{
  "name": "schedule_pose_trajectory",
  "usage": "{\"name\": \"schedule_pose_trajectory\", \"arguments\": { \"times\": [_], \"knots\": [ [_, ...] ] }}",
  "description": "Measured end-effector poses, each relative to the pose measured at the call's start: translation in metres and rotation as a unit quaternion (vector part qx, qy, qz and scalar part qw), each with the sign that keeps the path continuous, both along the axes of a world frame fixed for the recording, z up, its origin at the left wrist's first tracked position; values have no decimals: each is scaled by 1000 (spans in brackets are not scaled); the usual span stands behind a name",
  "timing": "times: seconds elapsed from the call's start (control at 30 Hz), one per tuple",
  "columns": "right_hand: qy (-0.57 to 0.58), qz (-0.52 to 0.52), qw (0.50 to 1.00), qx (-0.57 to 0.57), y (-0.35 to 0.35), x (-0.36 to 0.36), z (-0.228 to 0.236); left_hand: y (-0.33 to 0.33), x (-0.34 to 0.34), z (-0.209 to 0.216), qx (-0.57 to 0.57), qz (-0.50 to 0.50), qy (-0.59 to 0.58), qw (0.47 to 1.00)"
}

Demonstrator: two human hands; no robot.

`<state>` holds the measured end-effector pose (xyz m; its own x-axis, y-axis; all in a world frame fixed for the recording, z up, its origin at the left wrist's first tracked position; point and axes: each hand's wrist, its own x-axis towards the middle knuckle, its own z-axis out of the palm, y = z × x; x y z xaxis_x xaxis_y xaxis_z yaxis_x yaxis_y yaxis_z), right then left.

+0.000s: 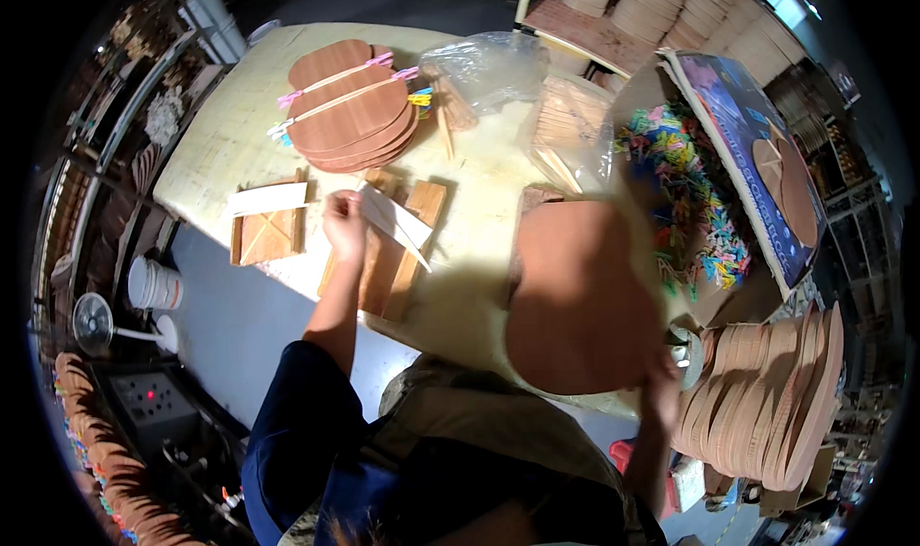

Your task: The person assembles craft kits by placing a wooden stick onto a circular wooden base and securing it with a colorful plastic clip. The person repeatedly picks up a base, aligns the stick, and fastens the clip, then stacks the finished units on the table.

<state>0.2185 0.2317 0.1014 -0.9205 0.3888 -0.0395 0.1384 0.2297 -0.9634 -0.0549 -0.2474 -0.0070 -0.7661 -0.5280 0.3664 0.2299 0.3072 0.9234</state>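
My right hand [661, 388] grips the lower right edge of a reddish-brown guitar-shaped wooden board [580, 307], held near the table's front right. My left hand [345, 225] is closed in a pinch over a wooden block fixture [417, 225]. A white sheet [388, 213] and a thin pale strip [414, 249] lie at its fingertips; which of them it pinches, I cannot tell. To the left of that hand sits a small wooden frame [266, 238] with crossed strips and a white piece on top. Beyond stands a stack of guitar-shaped boards [350, 125] with sticks and clothespins across it.
On the pale table [225, 115] lie a clear plastic bag [489, 67] and a bag of wooden strips [570, 120]. An open box of coloured clothespins [704, 230] stands right. Bent wooden sides [767, 393] are piled at the lower right; a white bucket [153, 283] stands left.
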Motion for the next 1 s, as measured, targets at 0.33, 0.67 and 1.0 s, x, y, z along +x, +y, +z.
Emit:
{"name": "schedule_pose_trajectory", "arguments": {
  "times": [0.33, 0.67, 1.0],
  "knots": [
    [-112, -13, 954, -279, -48, -37, -110, 47, 53, 7, -109, 30, -246, 963],
    [157, 171, 949, 214, -138, -117, -45, 50, 93, -21, -44, 52, -206, 976],
    [-104, 339, 913, 199, -264, -197, -101, 40, 127, -18, -21, 41, -188, 981]
  ]
}}
